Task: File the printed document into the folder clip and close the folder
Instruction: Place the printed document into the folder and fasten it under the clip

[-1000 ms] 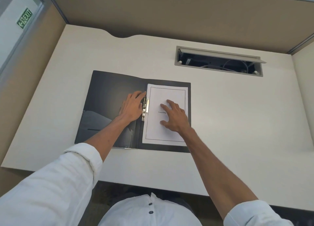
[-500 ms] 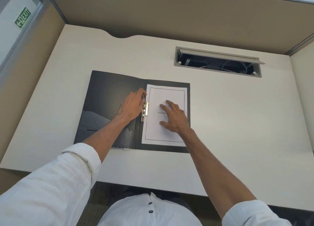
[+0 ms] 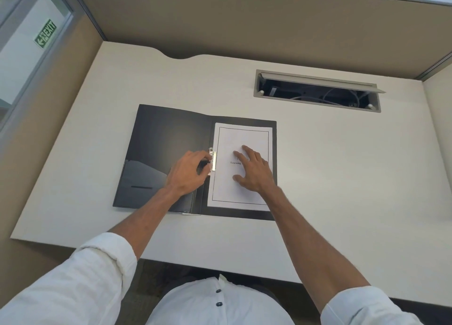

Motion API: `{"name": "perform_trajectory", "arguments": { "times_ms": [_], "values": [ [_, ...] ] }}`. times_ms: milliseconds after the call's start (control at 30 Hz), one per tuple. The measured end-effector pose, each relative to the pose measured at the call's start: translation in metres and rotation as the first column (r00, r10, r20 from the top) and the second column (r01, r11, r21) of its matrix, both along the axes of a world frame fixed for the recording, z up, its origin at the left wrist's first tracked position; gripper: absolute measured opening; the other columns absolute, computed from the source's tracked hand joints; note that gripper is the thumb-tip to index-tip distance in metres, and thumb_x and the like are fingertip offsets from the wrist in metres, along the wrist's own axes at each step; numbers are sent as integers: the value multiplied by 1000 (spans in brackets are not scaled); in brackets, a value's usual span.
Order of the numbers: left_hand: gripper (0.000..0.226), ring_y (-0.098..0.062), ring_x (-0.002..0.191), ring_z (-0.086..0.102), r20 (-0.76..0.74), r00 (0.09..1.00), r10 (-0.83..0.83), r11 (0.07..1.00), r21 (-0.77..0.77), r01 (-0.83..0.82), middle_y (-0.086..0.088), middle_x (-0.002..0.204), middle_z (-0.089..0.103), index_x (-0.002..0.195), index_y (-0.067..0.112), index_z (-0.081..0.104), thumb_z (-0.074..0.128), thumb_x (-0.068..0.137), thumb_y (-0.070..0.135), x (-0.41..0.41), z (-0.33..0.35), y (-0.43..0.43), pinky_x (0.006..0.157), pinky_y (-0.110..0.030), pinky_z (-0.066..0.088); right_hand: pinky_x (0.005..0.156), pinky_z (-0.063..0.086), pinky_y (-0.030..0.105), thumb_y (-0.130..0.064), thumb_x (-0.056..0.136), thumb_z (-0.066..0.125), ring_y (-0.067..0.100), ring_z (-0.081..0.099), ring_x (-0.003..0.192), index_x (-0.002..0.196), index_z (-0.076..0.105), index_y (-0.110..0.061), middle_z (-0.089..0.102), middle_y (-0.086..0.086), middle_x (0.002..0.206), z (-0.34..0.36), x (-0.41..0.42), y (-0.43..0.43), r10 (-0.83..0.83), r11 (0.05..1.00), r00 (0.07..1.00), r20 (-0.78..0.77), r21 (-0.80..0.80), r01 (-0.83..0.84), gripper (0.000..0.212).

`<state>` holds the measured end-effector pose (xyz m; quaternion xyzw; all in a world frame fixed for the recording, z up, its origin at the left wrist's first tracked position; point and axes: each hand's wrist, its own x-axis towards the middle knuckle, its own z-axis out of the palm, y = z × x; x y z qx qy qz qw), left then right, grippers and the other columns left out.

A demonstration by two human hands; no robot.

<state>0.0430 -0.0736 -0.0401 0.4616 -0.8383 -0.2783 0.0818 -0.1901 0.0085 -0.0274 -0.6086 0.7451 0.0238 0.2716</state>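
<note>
Printed doc (image 3: pixel 241 139) lies flat on the right half of the black folder (image 3: pixel 166 139), which is spread open on the pale desk (image 3: pixel 342 168), w/ the doc's left edge tucked at the metal clip (image 3: pixel 213 160) by the spine. Right hand (image 3: pixel 254 170) rests on the page, fingers spread, palm down, pressing not gripping. Left hand (image 3: pixel 188 172) sits on the folder's left flap, fingers curled in at the clip; can't tell if they actually pinch it. Rolled white sleeves on both arms. Farther back, an open cable tray (image 3: pixel 318 91) set in the desk, wires inside. Green exit sign (image 3: pixel 46 33) behind glass, far left.
</note>
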Motion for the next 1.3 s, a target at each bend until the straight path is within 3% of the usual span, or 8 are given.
{"name": "perform_trajectory", "arguments": {
  "times_ms": [167, 233, 333, 400, 467, 767, 1067, 1300],
  "values": [
    [19, -20, 130, 60, -35, 997, 62, 997, 57, -59, 2, 127, 77, 126, 20, 73, 66, 110, 25, -8, 1, -3, 114, -48, 56, 139, 23, 51, -47, 105, 66, 27, 15, 172, 175, 24, -31, 6, 0, 186, -1, 0, 1, -3, 1000, 1000, 13, 0, 3, 83],
    [33, -25, 150, 48, -4, 997, 81, 991, 106, -81, -1, 147, 68, 141, 21, 68, 68, 109, 28, -9, -1, -5, 126, -55, 45, 139, 22, 50, -46, 105, 65, 26, 14, 172, 175, 23, -31, 5, 0, 186, -1, 0, 1, -4, 1000, 1000, 18, 3, 4, 83],
    [78, -31, 174, 0, 163, 981, 102, 981, 150, -126, -3, 185, 13, 175, 31, 28, 63, 108, 51, -4, -7, -6, 140, -62, 1, 139, 21, 50, -45, 106, 65, 26, 13, 173, 175, 23, -31, 4, 0, 186, -2, 0, 2, -7, 1000, 1000, 26, 1, 7, 83],
    [96, -33, 173, -19, 260, 960, 105, 969, 188, -157, -5, 186, -16, 178, 37, 2, 58, 105, 66, -1, -9, -7, 137, -62, -11, 140, 20, 50, -45, 106, 65, 26, 13, 173, 175, 23, -31, 4, -1, 186, -3, 1, 2, -12, 1000, 1000, 28, 1, 12, 82],
    [103, -35, 171, -25, 321, 944, 82, 967, 204, -153, -9, 183, -25, 176, 37, -9, 55, 103, 72, -2, -11, -9, 137, -64, -12, 140, 20, 50, -45, 106, 65, 26, 13, 173, 175, 23, -31, 4, -1, 186, -4, 1, 2, -15, 1000, 999, 28, -2, 15, 83],
    [102, -39, 170, -25, 452, 891, 35, 983, 144, -112, -16, 180, -31, 176, 38, -7, 56, 103, 70, -10, -13, -9, 139, -64, -7, 140, 16, 48, -41, 106, 64, 24, 10, 173, 176, 21, -31, 1, -2, 186, -6, 1, 2, -29, 1000, 998, 50, -2, 30, 82],
    [97, -35, 171, -23, 433, 902, -6, 982, 171, -75, -12, 182, -29, 177, 37, -6, 48, 105, 73, -1, -11, -13, 139, -63, -5, 141, 15, 49, -42, 107, 64, 24, 8, 174, 176, 20, -31, 0, -2, 186, -5, 3, 3, -39, 999, 998, 56, 2, 39, 82],
    [74, -34, 175, -2, 340, 902, 266, 962, -27, -273, -11, 186, -3, 177, 29, 18, 49, 113, 50, 56, -11, -18, 140, -61, 5, 141, 14, 48, -42, 108, 63, 23, 8, 174, 176, 19, -31, -1, -3, 186, -4, 4, 3, -40, 999, 997, 60, 6, 39, 82]
  ]
}}
